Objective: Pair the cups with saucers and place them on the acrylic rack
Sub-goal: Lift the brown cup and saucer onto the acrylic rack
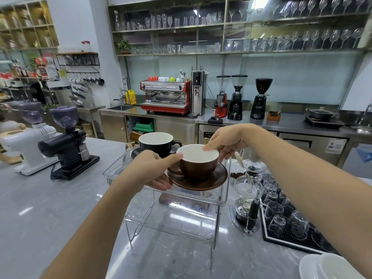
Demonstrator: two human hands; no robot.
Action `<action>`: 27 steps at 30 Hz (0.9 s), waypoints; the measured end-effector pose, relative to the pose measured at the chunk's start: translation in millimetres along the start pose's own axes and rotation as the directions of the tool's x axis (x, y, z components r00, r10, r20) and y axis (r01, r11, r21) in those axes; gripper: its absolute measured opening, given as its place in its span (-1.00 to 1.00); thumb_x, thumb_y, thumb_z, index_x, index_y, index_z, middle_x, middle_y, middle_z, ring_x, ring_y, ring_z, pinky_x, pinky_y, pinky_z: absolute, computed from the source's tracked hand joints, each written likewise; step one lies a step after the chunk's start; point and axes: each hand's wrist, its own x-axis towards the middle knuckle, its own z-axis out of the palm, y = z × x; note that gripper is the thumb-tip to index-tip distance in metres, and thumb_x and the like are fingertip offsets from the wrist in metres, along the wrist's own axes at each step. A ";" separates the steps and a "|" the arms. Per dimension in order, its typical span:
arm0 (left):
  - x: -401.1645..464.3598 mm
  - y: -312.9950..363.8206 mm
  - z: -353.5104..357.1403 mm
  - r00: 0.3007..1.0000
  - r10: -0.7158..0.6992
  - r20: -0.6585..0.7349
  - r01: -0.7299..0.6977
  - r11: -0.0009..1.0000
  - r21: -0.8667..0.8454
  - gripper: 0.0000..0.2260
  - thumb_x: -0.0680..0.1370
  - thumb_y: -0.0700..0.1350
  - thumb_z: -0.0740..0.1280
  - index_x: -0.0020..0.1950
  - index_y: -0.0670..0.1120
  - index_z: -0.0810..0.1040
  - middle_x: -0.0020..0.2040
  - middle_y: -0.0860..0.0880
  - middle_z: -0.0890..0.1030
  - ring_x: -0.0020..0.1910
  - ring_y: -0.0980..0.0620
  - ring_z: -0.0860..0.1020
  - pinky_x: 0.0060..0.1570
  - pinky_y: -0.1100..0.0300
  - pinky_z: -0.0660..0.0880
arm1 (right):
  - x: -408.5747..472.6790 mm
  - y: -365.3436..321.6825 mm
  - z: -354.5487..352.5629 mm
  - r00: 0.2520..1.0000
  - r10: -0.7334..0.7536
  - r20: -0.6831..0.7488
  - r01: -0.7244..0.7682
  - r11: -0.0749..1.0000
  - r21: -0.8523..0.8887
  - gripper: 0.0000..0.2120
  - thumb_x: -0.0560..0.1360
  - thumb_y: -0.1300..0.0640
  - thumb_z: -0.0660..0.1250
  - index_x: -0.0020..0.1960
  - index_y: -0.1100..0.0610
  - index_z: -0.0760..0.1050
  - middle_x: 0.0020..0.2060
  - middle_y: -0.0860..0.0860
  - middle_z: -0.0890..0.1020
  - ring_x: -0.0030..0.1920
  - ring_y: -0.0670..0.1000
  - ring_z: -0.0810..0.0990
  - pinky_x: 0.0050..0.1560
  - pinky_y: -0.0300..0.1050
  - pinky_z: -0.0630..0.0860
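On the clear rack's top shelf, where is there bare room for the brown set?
Free: the top shelf's near-right part of the clear acrylic rack, beside the black cup and saucer at back left. Crowded: right of the rack, glass siphon brewer and black glass-filled tray.

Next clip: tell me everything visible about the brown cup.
The brown cup looks glazed ceramic, dark brown outside and white inside, and appears empty. It sits upright on a matching brown saucer over the top shelf of the clear rack. Its handle points toward the left hand, whose thumb rests at the rim while its fingers hold the saucer from below. The right hand pinches the far rim.
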 end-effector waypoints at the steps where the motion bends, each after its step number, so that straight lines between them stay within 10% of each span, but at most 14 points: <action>1: 0.4 -0.4 0.1 1.000 0.006 -0.015 -0.006 1.000 0.012 -0.52 0.47 0.26 0.43 -0.07 -0.19 0.61 -0.37 -0.17 0.73 -0.40 -0.07 0.73 -0.47 0.20 0.62 | -1.4 0.2 0.8 1.000 -0.001 -0.019 0.001 1.000 -0.010 -0.58 0.52 -0.04 0.42 0.21 0.26 0.57 -0.16 0.11 0.70 -0.15 0.09 0.69 -0.17 -0.14 0.58; 13: -13.5 7.4 -14.8 0.936 0.221 -0.275 -0.231 0.973 -0.005 -0.61 0.50 0.18 0.45 -0.16 -0.17 0.60 -0.41 -0.04 0.72 -0.50 0.07 0.66 -0.43 0.18 0.64 | -36.9 1.6 5.5 0.893 -0.175 -0.414 0.149 0.984 -0.095 -0.66 0.51 -0.16 0.38 0.10 0.09 0.60 -0.07 0.01 0.73 -0.14 -0.05 0.74 -0.13 -0.18 0.68; 17: -27.7 19.6 -4.8 0.820 0.458 -0.343 -0.456 0.885 0.091 -0.75 0.49 0.11 0.46 -0.15 -0.07 0.62 -0.29 -0.06 0.73 -0.29 -0.07 0.71 -0.19 -0.09 0.70 | -60.2 8.1 13.2 0.841 -0.252 -0.478 0.217 0.968 -0.127 -0.69 0.46 -0.19 0.42 0.03 0.02 0.60 -0.08 -0.03 0.72 -0.10 -0.09 0.72 -0.04 -0.15 0.64; 27: -47.7 39.1 59.2 0.542 0.825 -0.159 -0.813 0.563 0.150 -0.84 0.50 -0.01 0.47 0.02 -0.04 0.65 -0.16 0.09 0.68 -0.18 0.14 0.64 -0.16 0.19 0.62 | -141.9 49.8 41.9 0.739 -0.308 -0.599 0.140 0.940 -0.311 -0.61 0.45 -0.22 0.38 0.15 0.00 0.55 0.00 -0.14 0.62 0.02 -0.16 0.60 0.12 -0.13 0.59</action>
